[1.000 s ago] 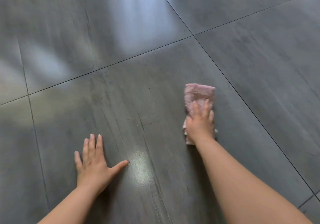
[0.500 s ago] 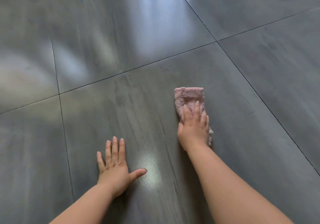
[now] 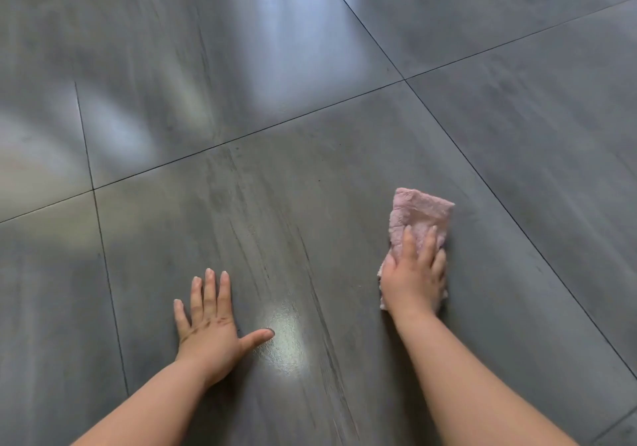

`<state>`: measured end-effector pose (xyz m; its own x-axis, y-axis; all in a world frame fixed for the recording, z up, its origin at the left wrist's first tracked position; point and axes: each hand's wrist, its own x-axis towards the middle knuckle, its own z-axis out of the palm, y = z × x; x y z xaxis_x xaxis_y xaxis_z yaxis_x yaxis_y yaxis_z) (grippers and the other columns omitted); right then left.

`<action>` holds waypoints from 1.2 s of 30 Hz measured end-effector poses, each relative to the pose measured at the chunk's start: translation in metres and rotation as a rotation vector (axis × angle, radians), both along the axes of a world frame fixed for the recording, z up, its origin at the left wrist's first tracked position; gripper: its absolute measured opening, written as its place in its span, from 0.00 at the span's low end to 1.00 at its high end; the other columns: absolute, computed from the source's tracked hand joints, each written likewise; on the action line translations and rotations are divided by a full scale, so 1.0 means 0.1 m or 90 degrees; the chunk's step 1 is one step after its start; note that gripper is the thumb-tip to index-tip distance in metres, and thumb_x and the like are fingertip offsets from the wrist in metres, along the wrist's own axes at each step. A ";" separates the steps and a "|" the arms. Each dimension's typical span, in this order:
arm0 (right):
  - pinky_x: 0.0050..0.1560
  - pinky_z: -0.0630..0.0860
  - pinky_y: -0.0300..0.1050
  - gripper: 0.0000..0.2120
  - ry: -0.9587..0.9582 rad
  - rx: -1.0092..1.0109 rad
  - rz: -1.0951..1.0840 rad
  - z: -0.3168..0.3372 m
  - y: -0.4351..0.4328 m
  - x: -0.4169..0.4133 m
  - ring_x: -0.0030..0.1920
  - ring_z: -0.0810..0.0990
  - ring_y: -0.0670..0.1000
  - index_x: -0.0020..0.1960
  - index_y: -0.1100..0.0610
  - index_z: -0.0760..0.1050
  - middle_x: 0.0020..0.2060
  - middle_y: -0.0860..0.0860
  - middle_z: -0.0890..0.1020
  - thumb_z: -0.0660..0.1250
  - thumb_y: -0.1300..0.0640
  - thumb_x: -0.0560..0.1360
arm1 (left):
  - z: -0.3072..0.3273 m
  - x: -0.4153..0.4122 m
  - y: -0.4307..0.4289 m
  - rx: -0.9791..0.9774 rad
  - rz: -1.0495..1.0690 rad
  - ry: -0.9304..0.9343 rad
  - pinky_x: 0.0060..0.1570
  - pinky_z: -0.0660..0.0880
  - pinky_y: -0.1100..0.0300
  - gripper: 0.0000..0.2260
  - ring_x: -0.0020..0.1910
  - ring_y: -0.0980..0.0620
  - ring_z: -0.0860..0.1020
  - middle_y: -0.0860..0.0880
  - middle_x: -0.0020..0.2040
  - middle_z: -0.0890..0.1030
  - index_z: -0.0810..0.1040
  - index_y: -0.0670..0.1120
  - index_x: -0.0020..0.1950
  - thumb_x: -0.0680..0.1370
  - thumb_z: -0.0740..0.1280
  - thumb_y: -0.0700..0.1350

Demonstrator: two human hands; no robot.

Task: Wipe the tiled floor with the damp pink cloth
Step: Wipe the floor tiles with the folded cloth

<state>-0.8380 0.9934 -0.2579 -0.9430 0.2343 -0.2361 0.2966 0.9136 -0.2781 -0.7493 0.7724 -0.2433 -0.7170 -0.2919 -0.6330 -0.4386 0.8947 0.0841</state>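
The pink cloth point(image 3: 420, 216) lies folded into a narrow pad on the tiled floor point(image 3: 310, 176). It sits in the right part of a large grey tile point(image 3: 344, 156), near that tile's right-hand grout line point(image 3: 517, 218) but apart from it. The far end of the cloth is bare, and its near end is covered by the right hand point(image 3: 412, 278). That hand lies palm down on the cloth with its fingers point(image 3: 427, 245) stretched flat along the fabric, pressing rather than gripping. A frayed edge of cloth shows on either side of the wrist.

Well to the left, on the same tile and nearer its left edge, the left hand point(image 3: 210, 328) rests flat on the bare floor. Its fingers are straight and close together, with the thumb spread out to the right. Both forearms reach in from the near edge of the view.

Between the hands, dark streaks point(image 3: 310, 273) run along the tile, and a bright patch of light point(image 3: 286, 338) shines just beside the left thumb. Thin dark grout lines cross at the tile's far corner point(image 3: 405, 80). Pale reflections spread over the far-left tiles.
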 end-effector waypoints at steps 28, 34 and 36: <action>0.65 0.67 0.53 0.32 0.061 0.167 0.119 -0.16 2.07 1.37 0.65 0.66 0.60 0.65 0.56 0.67 0.68 0.59 0.65 0.49 0.47 0.63 | 0.15 -0.09 1.36 0.044 -0.432 0.018 0.74 0.40 0.56 0.39 0.75 0.51 0.37 0.49 0.76 0.36 0.36 0.46 0.74 0.75 0.57 0.60; 0.60 0.69 0.58 0.27 0.069 0.080 0.119 -0.13 1.52 1.99 0.66 0.65 0.63 0.59 0.53 0.68 0.76 0.58 0.51 0.53 0.51 0.60 | 0.24 -0.06 1.48 -0.050 -0.476 -0.005 0.74 0.39 0.52 0.39 0.76 0.51 0.38 0.48 0.76 0.36 0.36 0.46 0.74 0.75 0.55 0.61; 0.69 0.52 0.50 0.29 0.120 0.090 0.305 -0.18 1.35 2.18 0.69 0.59 0.60 0.59 0.48 0.66 0.77 0.53 0.45 0.57 0.46 0.57 | 0.26 -0.06 1.52 -0.070 -0.478 -0.014 0.74 0.37 0.49 0.38 0.76 0.51 0.38 0.48 0.76 0.36 0.36 0.46 0.74 0.75 0.55 0.62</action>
<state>-0.6205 1.1279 -0.2762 -0.9752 -0.2156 -0.0492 -0.2062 0.9669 -0.1504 -0.7557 0.9248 -0.2173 -0.7356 0.2073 -0.6449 0.2905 0.9566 -0.0238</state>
